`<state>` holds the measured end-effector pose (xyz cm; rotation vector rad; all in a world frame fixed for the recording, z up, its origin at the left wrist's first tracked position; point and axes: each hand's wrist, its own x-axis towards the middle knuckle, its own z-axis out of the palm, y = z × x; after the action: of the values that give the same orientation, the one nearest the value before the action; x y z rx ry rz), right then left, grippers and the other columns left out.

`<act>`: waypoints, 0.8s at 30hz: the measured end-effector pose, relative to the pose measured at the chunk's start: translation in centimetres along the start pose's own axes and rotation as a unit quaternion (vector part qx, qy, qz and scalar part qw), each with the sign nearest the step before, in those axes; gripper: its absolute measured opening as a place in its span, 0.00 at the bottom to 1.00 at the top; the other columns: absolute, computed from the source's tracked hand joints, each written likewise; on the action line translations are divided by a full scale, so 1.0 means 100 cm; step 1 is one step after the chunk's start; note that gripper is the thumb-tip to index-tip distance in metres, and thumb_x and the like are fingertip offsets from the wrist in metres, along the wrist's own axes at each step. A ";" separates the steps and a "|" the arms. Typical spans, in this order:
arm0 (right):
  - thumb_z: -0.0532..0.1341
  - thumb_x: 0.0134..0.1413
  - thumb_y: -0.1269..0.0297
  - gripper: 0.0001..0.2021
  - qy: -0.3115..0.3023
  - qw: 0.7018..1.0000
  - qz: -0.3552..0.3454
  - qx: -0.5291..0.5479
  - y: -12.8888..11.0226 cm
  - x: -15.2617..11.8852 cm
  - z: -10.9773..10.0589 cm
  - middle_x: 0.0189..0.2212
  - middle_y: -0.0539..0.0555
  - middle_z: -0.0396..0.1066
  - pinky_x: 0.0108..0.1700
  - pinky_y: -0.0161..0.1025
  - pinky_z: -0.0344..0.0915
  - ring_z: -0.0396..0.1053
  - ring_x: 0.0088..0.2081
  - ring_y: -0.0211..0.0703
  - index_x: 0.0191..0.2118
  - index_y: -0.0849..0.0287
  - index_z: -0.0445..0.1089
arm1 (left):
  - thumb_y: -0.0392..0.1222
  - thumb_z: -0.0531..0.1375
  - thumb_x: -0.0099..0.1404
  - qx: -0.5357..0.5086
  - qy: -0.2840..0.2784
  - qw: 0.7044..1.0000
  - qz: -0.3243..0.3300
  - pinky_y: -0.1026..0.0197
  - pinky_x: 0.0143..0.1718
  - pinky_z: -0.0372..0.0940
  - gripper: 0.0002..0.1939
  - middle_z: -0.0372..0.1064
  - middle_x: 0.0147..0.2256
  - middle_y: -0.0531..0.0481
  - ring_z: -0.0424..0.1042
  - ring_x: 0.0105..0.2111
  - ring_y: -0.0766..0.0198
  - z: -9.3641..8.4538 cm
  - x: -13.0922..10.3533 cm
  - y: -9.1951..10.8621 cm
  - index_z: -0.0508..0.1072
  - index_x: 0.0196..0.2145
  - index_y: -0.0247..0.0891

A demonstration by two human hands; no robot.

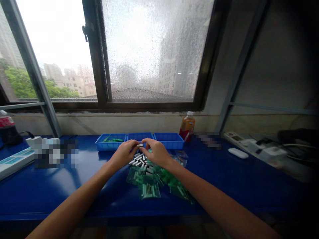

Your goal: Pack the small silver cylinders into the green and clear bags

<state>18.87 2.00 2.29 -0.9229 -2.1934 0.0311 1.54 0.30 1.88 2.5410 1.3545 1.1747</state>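
Both hands meet over a pile of small white-and-black blocks (137, 161) on the blue table. A small white piece (140, 145) shows between the fingertips. My left hand (126, 151) pinches its left end with bent fingers. From the other side, my right hand (156, 152) curls its fingers around the right end. What kind of piece it is cannot be made out. Just below and to the right of the pile lie green see-through packets (149, 191), some with thin strips inside. My right wrist and forearm cover part of the packets.
Behind the hands stand blue trays in a row; the left tray (99, 146) holds green pieces. A bottle (187, 126) stands beside the right tray (171, 144). Power strips (18, 161) and a cola bottle (7, 127) are at left. A white case (238, 153) lies at right.
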 end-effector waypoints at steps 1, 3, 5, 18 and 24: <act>0.58 0.53 0.63 0.09 0.002 1.000 -0.006 -0.003 0.000 0.000 -0.001 0.27 0.49 0.67 0.32 0.33 0.56 0.64 0.30 0.37 0.40 0.58 0.67 | 0.36 0.51 0.64 0.006 -0.005 1.000 0.003 0.62 0.37 0.62 0.09 0.72 0.35 0.47 0.70 0.36 0.62 0.000 0.000 0.000 0.70 0.38 0.36; 0.57 0.54 0.65 0.06 0.002 1.000 -0.019 -0.017 -0.001 0.001 -0.002 0.27 0.49 0.67 0.32 0.33 0.56 0.64 0.30 0.37 0.38 0.58 0.67 | 0.36 0.50 0.65 0.021 -0.019 1.000 0.007 0.61 0.37 0.61 0.10 0.72 0.35 0.46 0.70 0.35 0.62 -0.002 0.001 0.001 0.71 0.37 0.36; 0.57 0.54 0.65 0.05 -0.002 0.999 -0.027 -0.040 -0.001 0.001 -0.003 0.27 0.50 0.67 0.32 0.33 0.55 0.64 0.30 0.37 0.36 0.58 0.67 | 0.37 0.49 0.65 0.032 -0.028 0.999 0.005 0.61 0.37 0.61 0.11 0.72 0.35 0.46 0.70 0.36 0.61 -0.003 0.001 0.002 0.71 0.37 0.36; 0.57 0.55 0.59 0.09 -0.005 0.992 -0.052 -0.118 0.000 0.001 -0.010 0.30 0.52 0.70 0.35 0.36 0.55 0.64 0.33 0.40 0.36 0.58 0.70 | 0.36 0.45 0.66 0.066 -0.038 0.997 0.007 0.63 0.30 0.56 0.13 0.66 0.27 0.49 0.66 0.29 0.63 -0.005 -0.001 0.002 0.66 0.28 0.36; 0.58 0.54 0.61 0.08 -0.008 0.994 -0.065 -0.086 0.003 0.002 -0.009 0.29 0.52 0.70 0.35 0.35 0.56 0.64 0.33 0.39 0.35 0.58 0.70 | 0.38 0.44 0.67 0.065 -0.050 0.997 0.006 0.62 0.30 0.55 0.14 0.65 0.26 0.49 0.65 0.28 0.64 -0.006 0.000 0.003 0.65 0.27 0.36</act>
<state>19.51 2.10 2.97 -0.8723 -2.2943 -0.2162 1.37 -0.12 2.41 2.6590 1.4403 0.9747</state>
